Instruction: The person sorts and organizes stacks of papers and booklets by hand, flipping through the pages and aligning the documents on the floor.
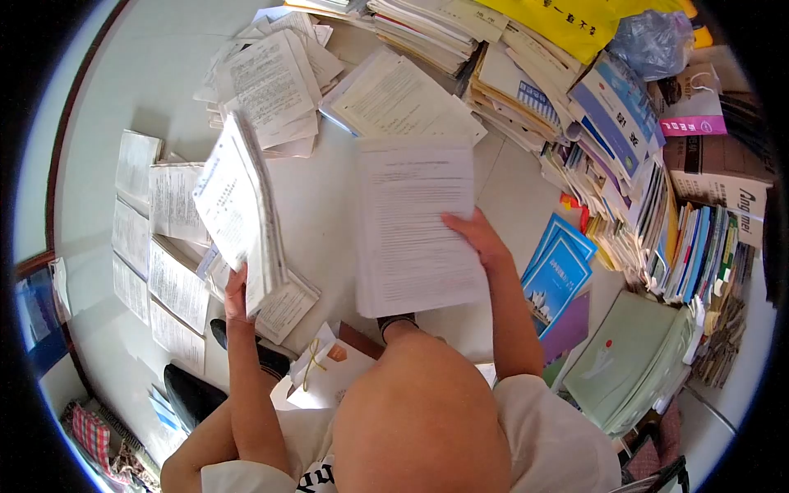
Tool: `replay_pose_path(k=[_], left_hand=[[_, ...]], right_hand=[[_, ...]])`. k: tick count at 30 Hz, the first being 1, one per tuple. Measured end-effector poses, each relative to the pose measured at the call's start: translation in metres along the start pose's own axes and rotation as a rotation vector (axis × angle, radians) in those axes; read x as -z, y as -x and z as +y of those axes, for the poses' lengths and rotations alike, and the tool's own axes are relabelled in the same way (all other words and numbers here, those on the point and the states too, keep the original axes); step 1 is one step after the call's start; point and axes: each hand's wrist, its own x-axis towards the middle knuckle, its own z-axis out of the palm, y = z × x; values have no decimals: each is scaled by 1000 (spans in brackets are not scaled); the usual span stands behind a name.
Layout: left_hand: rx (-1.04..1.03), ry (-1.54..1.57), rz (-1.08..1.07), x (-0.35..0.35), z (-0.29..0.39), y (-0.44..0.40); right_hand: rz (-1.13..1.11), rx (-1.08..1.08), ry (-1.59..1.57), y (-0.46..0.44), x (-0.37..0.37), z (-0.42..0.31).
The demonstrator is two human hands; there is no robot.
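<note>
My left hand (pixel 236 294) is closed on the lower edge of a thick folded booklet (pixel 234 205), which is raised and tilted, its printed cover toward the left. My right hand (pixel 478 237) grips the right edge of a stack of printed sheets (pixel 419 238), thumb on top and the fingers hidden beneath. These sheets are held nearly flat in front of my knee, their text facing up. Beyond them lies another pile of printed papers (pixel 407 99). Under the booklet, some printed sheets (pixel 288 306) rest on the floor near my foot.
Handwritten papers (pixel 267 78) are heaped at the back left. Rows of printed sheets (pixel 177 287) cover the floor (pixel 320 205) at left. Stacked books (pixel 616 123), blue booklets (pixel 557 275) and a green folder (pixel 620 353) line the right. A white paper bag (pixel 329 370) stands by my leg.
</note>
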Motion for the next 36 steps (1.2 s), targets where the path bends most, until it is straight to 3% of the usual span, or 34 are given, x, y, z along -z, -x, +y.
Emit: replay_pose_path(k=[1, 4, 12, 15, 19, 21, 22, 24, 25, 27, 28, 30, 31, 33, 36], left_hand=[[-6, 10, -104, -3, 6, -1], [42, -63, -15, -58, 23, 11], [398, -287, -129, -79, -49, 7], [415, -268, -240, -83, -67, 0], [369, -258, -179, -83, -85, -4], [231, -352, -219, -80, -87, -4], [229, -348, -218, -81, -85, -5], [225, -463, -228, -84, -78, -6], [223, -463, -227, -77, -81, -10], [157, -899, -214, -60, -93, -22], [157, -898, -214, -73, -79, -18], [307, -1304, -2, -112, -40, -5], [307, -1302, -2, -102, -46, -9], [119, -631, 64, -72, -62, -23], [144, -417, 13, -98, -42, -12]], right_hand=[[-54, -28, 32, -2, -16, -3], [-149, -48, 114, -12, -55, 4], [-288, -30, 197, -47, -79, 52], [-265, -104, 1, -62, -68, 82], [-294, -182, -84, -42, -72, 48], [-173, -306, -264, -34, -80, 35], [-175, -306, -260, -38, -80, 42], [-199, -86, 205, -47, -81, 60], [-201, -85, 206, -46, -85, 60], [-188, 51, 57, -41, -94, 56], [-188, 51, 57, -40, -96, 53], [-225, 68, 134, -40, -99, 47], [-225, 69, 135, -41, -98, 48], [-255, -11, 58, -43, -97, 54], [-208, 56, 21, -32, -114, 40]])
